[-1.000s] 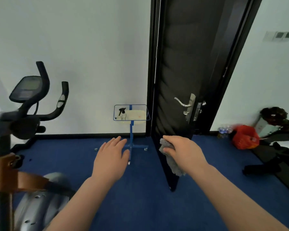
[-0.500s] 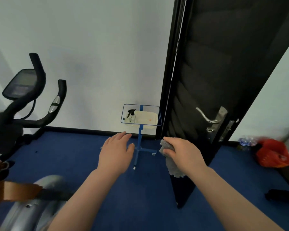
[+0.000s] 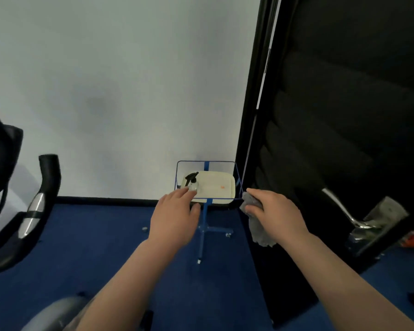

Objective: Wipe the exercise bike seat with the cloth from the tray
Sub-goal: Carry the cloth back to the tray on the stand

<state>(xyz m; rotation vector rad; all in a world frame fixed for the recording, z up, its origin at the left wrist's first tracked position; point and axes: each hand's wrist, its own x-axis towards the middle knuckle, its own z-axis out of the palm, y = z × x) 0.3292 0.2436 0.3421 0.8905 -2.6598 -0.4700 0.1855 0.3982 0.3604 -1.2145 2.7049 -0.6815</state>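
A grey cloth (image 3: 258,225) hangs from my right hand (image 3: 274,213), which is shut on it just right of the tray's front corner. The cream tray (image 3: 221,186) sits in a blue wire stand (image 3: 204,225) against the white wall. A small spray bottle (image 3: 192,182) with a black head stands at the tray's left end. My left hand (image 3: 175,217) is open, fingers reaching to the tray's front left edge near the bottle. The exercise bike (image 3: 34,206) shows only its handlebars at the far left and a grey housing at the bottom left. Its seat is out of view.
A black open door (image 3: 332,151) with a silver lever handle (image 3: 342,211) stands close on the right. Blue carpet covers the floor. Something red lies at the far right edge behind the door.
The view has moved closer to the tray and turned left. Both hands have risen towards the tray, the right one still holding the cloth.
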